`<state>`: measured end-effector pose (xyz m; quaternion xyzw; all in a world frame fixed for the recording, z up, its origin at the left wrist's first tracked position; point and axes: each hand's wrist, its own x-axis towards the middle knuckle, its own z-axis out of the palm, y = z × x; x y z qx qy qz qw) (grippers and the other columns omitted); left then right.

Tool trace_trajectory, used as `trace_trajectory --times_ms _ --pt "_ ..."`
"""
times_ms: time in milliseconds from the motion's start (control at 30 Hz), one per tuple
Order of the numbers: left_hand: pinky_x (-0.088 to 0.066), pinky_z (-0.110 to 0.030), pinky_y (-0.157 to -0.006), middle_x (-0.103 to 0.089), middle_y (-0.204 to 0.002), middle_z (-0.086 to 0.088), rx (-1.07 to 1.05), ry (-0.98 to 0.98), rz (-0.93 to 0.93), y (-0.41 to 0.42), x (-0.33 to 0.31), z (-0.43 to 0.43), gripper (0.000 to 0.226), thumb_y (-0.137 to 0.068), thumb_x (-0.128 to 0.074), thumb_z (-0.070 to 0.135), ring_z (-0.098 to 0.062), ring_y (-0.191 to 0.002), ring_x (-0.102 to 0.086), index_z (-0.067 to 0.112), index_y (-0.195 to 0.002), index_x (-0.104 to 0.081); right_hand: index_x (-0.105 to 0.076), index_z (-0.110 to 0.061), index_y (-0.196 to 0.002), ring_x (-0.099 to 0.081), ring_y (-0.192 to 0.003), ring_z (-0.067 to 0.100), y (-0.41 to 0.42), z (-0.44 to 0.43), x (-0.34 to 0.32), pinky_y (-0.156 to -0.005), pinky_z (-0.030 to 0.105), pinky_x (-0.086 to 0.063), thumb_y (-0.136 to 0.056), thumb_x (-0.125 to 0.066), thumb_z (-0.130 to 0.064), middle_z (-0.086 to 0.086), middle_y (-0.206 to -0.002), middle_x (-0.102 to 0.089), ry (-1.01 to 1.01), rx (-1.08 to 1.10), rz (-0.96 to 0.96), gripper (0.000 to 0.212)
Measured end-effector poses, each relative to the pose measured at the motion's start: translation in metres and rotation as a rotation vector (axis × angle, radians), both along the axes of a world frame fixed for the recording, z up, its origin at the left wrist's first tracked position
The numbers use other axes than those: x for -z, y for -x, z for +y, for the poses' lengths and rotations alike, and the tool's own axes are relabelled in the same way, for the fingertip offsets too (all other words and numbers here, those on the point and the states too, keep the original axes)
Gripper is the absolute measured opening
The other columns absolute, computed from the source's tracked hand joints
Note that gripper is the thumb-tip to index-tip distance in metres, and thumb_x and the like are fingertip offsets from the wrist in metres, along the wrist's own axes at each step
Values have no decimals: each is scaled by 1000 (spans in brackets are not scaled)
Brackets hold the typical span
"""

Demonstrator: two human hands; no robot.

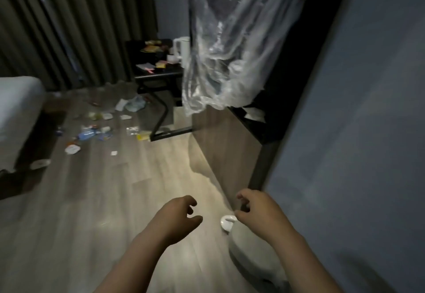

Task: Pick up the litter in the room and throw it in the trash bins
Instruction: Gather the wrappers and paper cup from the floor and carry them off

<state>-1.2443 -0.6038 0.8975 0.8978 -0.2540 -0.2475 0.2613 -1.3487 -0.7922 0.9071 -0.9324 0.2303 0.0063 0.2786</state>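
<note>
Litter lies scattered on the wood floor at the far left: a plastic bottle point(86, 135), a crumpled clear wrapper point(135, 104), white paper scraps point(72, 149) and a yellow packet point(143, 136). A small white round lid point(226, 222) rests on the floor close to me. My right hand point(255, 210) hovers just right of that lid, fingers curled and apart, thumb tip at its edge, holding nothing. My left hand point(181, 216) floats beside it over bare floor, fingers spread and empty. A pale grey rounded object point(250, 249), perhaps a bin, sits partly hidden under my right forearm.
A large clear plastic sheet point(225, 51) hangs over a wooden cabinet point(220, 145) on the right. A black table point(158, 71) holding papers and a white kettle point(181, 46) stands at the back. A bed point(16, 108) is at the left, with dark curtains point(80, 23) behind it.
</note>
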Motion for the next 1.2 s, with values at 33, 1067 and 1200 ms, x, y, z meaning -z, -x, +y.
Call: trace_trajectory --times_ms 33,1067,1200 --pt "-49 -22 -79 -60 -115 8 -47 11 -7 -19 -4 24 42 -86 -59 39 -10 -96 -60 25 -126 -53 -60 -26 -120 -59 -98 11 -26 18 -3 -81 22 -45 -79 -64 -29 -6 -113 -63 -12 -31 -12 42" --pt "-49 -27 -86 -56 -105 10 -679 32 -50 -452 -3 242 40 -85 -62 38 -10 -94 -59 25 -122 -55 -58 -28 -122 -57 -100 7 -591 199 -3 -75 19 -40 -83 -61 -34 -11 -112 -61 73 -628 -30 40" --pt "-48 -24 -83 -56 -105 9 -731 41 -15 -499 6 258 39 -86 -62 38 -11 -91 -59 24 -121 -55 -59 -27 -121 -58 -102 9 -651 218 2 -78 21 -43 -82 -62 -33 -9 -112 -62 76 -684 13 39"
